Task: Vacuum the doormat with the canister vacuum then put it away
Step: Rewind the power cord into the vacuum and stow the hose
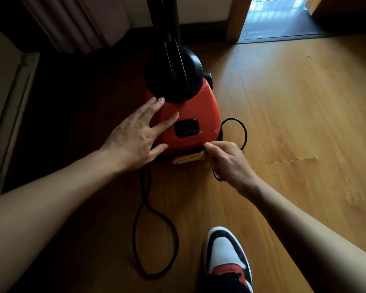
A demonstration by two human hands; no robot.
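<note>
A red canister vacuum stands on the wooden floor, with a black round top and a black tube rising from it. My left hand rests flat on the vacuum's left side, fingers spread, holding nothing. My right hand is at the vacuum's near right corner, fingers pinched on the black power cord. The cord loops on the floor in front of the vacuum and curls in a ring to its right. No doormat is clearly in view.
A white, black and red shoe stands on the floor near my right arm. A curtain hangs at the back left. An open doorway with a wooden frame lies at the back right.
</note>
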